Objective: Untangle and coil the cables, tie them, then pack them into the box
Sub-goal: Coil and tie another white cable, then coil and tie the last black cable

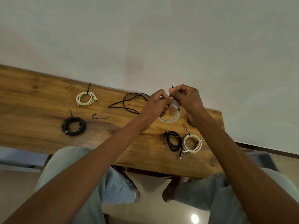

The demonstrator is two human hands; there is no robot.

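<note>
hands (171, 101) pinch white coil (170, 117) and black tie (172, 86) between them.

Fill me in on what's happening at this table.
A person holds a coiled white cable above the wooden table, left hand gripping the coil, right hand pinching a black zip tie around it. Four tied coils lie on the table. A loose black cable and a spare zip tie wait. No box is visible.
</note>
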